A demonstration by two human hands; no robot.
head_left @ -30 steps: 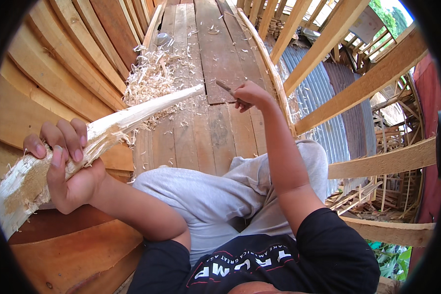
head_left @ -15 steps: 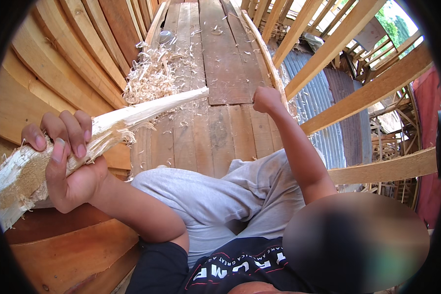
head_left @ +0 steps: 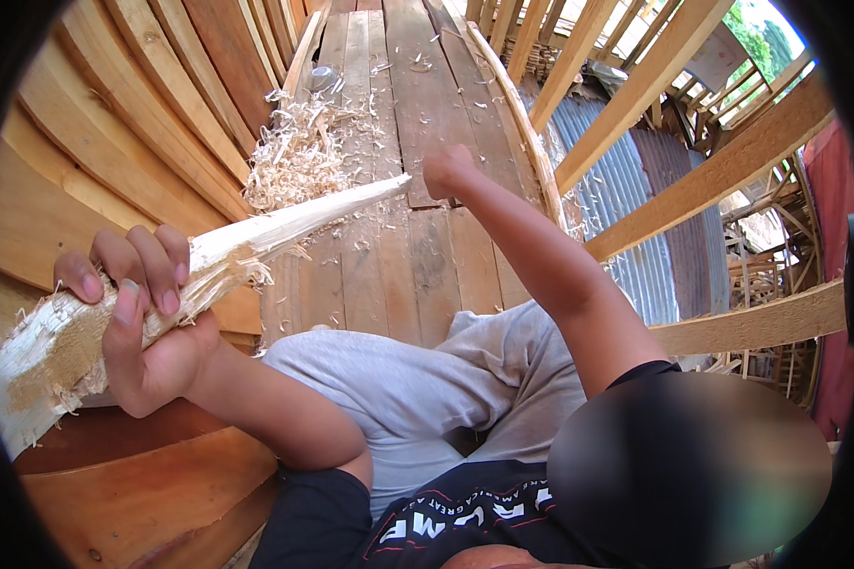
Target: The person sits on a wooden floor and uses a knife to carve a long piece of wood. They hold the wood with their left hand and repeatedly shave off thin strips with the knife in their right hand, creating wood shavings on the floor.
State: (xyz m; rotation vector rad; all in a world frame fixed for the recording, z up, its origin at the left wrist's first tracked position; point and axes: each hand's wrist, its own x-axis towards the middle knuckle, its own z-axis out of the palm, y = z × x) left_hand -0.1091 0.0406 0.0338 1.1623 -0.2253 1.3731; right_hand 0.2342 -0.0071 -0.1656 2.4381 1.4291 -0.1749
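A long, rough-hewn piece of pale wood (head_left: 294,225) slants from the lower left up to a narrow tip near the middle. Its thick end is ragged, with torn fibres along the lower side. My left hand (head_left: 152,318) is wrapped round the thick part, fingers over the top and thumb on the near side. Just right of the tip, my right hand (head_left: 449,174) is closed in a fist, apart from the wood. Whatever the fist may hold is hidden.
Curled shavings (head_left: 299,161) lie heaped on the plank floor (head_left: 432,270), near a small round object (head_left: 323,79). Curved timbers (head_left: 128,104) line the left. A thin pole (head_left: 517,114) and upright ribs (head_left: 650,90) border the right, with corrugated sheets (head_left: 617,180) beyond.
My right fist has moved left and slightly up, close to the tip of the wood. My left hand and the wood have shifted slightly right in view.
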